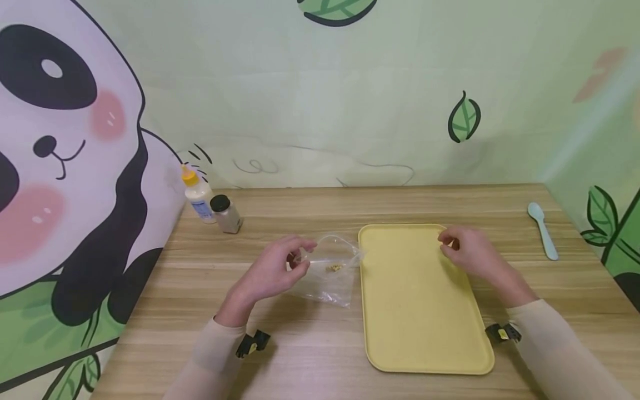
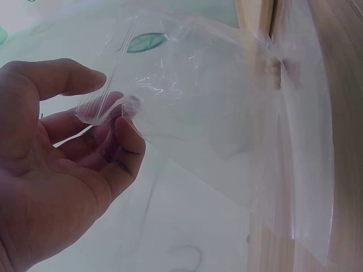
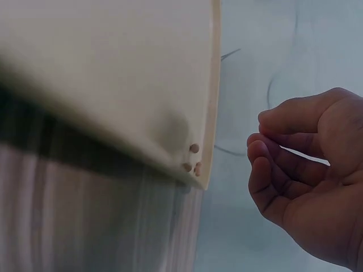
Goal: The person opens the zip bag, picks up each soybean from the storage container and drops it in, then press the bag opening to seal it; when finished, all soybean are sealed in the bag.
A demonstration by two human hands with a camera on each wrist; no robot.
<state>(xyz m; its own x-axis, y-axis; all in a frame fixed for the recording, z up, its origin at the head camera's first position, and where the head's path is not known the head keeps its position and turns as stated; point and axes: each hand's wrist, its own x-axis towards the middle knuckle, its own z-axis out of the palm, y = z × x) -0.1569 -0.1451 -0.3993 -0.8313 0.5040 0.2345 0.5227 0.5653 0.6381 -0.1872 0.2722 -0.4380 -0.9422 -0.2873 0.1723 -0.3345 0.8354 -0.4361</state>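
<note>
My left hand [image 1: 277, 266] grips a clear zip bag [image 2: 193, 130] by its edge, the plastic caught among its curled fingers. Small yellow bits [image 1: 334, 268] lie inside this bag, left of the yellow tray [image 1: 420, 300]. Over the tray's far right corner hovers my right hand [image 1: 470, 250], its fingers loosely bent. Thumb and index fingertips are close together, and I see nothing between them. In the right wrist view, small round brown pieces [image 3: 194, 148] sit in a corner of the tray, apart from the right hand [image 3: 312, 175].
At the table's back left stand a white glue bottle [image 1: 199, 200] with a yellow cap and a small jar [image 1: 227, 216] with a black lid. A pale blue spoon [image 1: 542, 230] lies on the right. A printed backdrop [image 1: 350, 111] rises behind the wooden table [image 1: 310, 361].
</note>
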